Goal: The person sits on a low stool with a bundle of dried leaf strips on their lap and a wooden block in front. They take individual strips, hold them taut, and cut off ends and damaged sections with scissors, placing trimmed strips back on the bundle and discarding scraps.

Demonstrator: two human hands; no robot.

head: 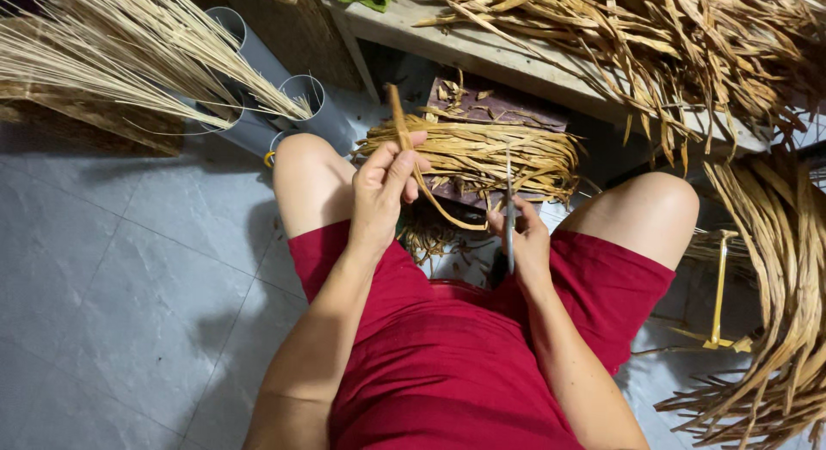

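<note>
Here your left hand [383, 188] pinches a dried leaf strip [401, 123] upright above your knees, fingers closed round it; your right hand [520, 239] grips a thin blade [509, 211]; stripping seems underway; next, bring blade carefully to strip.

The grey tiled floor [129, 269] carries grey pipes [258, 97] at eleven o'clock, a heap of dried leaf strips [779, 286] at three, and scraps [430, 239]. The wooden desk [482, 50] at twelve bears more dried leaves [654, 37].

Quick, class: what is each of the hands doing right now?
Left hand: closed on a dried leaf strip.
Right hand: closed on a thin blade.
</note>
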